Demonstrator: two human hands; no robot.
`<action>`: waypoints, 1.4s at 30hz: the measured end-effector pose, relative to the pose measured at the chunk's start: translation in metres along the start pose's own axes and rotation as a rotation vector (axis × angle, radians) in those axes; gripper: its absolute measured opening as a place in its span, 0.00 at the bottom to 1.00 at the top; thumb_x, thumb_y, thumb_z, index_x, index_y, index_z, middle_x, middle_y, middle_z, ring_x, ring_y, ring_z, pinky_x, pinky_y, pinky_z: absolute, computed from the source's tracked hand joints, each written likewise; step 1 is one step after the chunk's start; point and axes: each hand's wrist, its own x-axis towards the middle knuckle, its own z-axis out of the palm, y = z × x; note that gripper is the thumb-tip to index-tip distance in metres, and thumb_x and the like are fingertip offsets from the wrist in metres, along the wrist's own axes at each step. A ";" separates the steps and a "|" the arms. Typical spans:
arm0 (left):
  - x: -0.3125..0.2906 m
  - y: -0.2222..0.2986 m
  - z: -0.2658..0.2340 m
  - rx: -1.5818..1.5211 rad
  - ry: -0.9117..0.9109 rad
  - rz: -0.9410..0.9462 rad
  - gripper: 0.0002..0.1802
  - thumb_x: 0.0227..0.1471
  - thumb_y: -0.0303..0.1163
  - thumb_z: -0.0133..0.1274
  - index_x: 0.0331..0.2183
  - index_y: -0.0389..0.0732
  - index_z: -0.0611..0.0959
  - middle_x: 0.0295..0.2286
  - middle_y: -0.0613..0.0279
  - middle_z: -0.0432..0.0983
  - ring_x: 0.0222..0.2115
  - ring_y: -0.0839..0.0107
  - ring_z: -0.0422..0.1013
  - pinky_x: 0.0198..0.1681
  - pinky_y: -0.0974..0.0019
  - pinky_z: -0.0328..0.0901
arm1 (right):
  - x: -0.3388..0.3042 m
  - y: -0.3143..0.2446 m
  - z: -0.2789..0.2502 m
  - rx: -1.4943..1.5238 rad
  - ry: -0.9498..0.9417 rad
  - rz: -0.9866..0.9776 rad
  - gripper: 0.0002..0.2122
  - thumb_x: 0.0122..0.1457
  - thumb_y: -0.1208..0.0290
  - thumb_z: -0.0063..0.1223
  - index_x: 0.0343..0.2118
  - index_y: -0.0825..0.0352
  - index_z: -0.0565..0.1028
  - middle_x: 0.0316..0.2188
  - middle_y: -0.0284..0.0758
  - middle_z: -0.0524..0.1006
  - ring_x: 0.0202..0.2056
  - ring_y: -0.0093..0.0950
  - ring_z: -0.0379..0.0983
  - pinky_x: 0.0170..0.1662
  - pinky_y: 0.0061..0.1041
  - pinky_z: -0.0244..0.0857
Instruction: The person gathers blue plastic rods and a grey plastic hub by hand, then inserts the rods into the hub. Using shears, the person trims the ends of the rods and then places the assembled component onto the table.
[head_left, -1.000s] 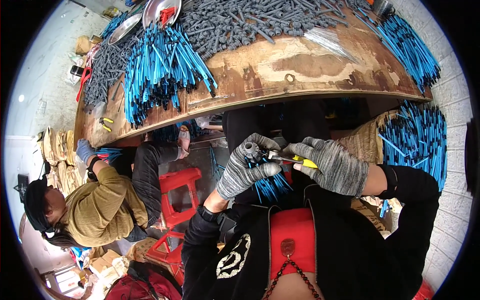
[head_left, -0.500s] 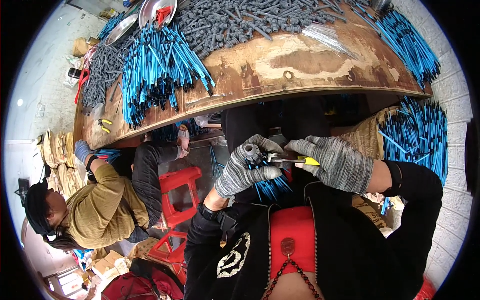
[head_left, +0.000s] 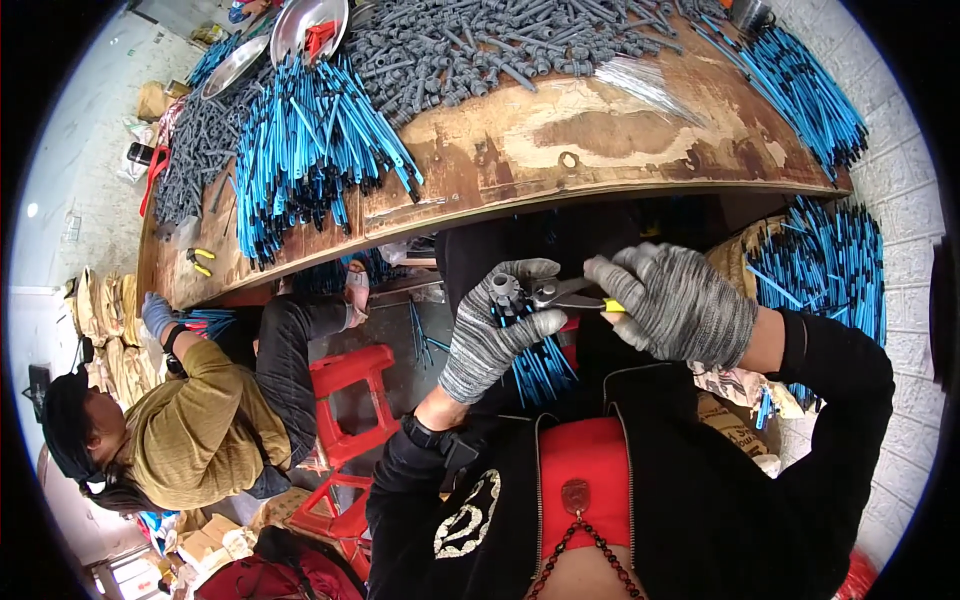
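Observation:
My left hand [head_left: 488,345], in a grey knitted glove, is closed around a grey plastic fitting [head_left: 504,286] with a round hollow end facing up. Yellow-handled pliers [head_left: 572,294] are in my gloved right hand [head_left: 695,308]; their jaws meet the side of the fitting, and their handles are spread. The right fingers are partly lifted around the handles. Just below my left hand, a bunch of blue sticks [head_left: 542,372] with dark ends lies over my lap. What the jaws grip is too small to make out.
A wooden table [head_left: 470,170] curves ahead, bearing piled grey fittings [head_left: 450,60], blue sticks [head_left: 310,140] and thin clear strips [head_left: 650,85]. More blue sticks [head_left: 825,270] fill a sack at right. At left sits a co-worker [head_left: 200,410] near red stools [head_left: 350,390]. Other pliers [head_left: 200,262] lie at the table's left.
The pliers' handles have spread wider, and my right hand's fingers have loosened and risen slightly. My left hand keeps the fitting, now turned a little. The whole view has shifted slightly.

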 end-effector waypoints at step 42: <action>-0.002 -0.009 -0.024 -0.105 -0.217 0.057 0.37 0.26 0.37 0.73 0.42 0.36 0.77 0.33 0.65 0.75 0.33 0.78 0.70 0.37 0.75 0.66 | 0.010 -0.019 -0.026 1.244 -0.977 0.720 0.20 0.52 0.66 0.56 0.46 0.69 0.67 0.22 0.38 0.73 0.21 0.29 0.72 0.22 0.26 0.66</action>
